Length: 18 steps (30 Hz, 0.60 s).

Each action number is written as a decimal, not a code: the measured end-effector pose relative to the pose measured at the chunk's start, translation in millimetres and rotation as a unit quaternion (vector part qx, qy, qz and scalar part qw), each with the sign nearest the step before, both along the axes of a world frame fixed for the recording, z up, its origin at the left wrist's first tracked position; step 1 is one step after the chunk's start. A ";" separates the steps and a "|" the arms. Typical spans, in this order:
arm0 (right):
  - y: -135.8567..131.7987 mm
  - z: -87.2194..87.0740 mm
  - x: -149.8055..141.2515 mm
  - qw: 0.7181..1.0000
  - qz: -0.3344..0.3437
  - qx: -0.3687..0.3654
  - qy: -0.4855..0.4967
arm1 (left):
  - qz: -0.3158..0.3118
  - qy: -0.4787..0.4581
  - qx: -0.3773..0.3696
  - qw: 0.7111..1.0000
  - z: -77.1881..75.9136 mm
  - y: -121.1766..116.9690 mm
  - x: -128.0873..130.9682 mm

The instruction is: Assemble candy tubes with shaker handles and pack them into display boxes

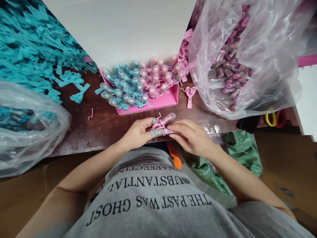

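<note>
**Pink toy piece held between both my hands at the table's near edge**

Pink toy piece (163,123), with a clear capsule at its far right end, sits between my two hands just over the near edge of the dark wooden table (104,127). My left hand (138,134) is closed around its left side, a silvery taped band on my thumb pressing against the pink plastic. My right hand (192,137) curls in from the right, fingertips pinching the piece from that side, so both hands are narrow and gripping it together.

Just beyond my hands stands a pink tray (158,102), packed with finished capsule toys, teal ones on the left half and pink ones on the right. A loose pink holder (189,94) lies on the table right of the tray.

Near left, a clear plastic bag (27,132) slumps over the table edge. Far left, a heap of teal holders (32,53) spreads across the table. Far right, a big clear bag of pink-capped capsules (247,56) bulges up, with more pink holders beside it.
</note>
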State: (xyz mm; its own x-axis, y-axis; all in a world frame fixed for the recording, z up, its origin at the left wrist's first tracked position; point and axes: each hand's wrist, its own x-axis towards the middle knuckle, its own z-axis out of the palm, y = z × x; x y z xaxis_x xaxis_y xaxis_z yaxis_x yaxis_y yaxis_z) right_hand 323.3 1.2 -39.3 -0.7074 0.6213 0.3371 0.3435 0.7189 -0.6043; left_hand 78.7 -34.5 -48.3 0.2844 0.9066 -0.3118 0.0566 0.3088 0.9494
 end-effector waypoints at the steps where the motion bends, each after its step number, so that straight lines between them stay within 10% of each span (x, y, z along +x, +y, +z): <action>1: -1.3 -1.3 -0.6 1.000 -0.008 0.004 -0.005 | 0.003 0.016 0.029 0.999 -1.2 -1.3 -0.5; 9: -9.0 -5.9 -6.3 0.938 -0.045 -0.337 0.069 | -0.023 0.264 0.309 0.913 -14.6 -12.9 -14.2; 18: 14.9 16.9 6.3 0.957 -0.085 -0.265 0.082 | -0.058 0.373 0.352 0.856 20.4 18.7 -6.2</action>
State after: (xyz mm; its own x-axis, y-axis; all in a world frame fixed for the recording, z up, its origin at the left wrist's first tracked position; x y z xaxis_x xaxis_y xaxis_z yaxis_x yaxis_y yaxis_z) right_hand 329.7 16.1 -22.4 -0.5446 0.8377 0.0411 0.2971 0.2385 -0.9246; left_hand 72.5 -15.8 -27.9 0.3449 0.9238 0.1665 0.7208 -0.3743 0.5834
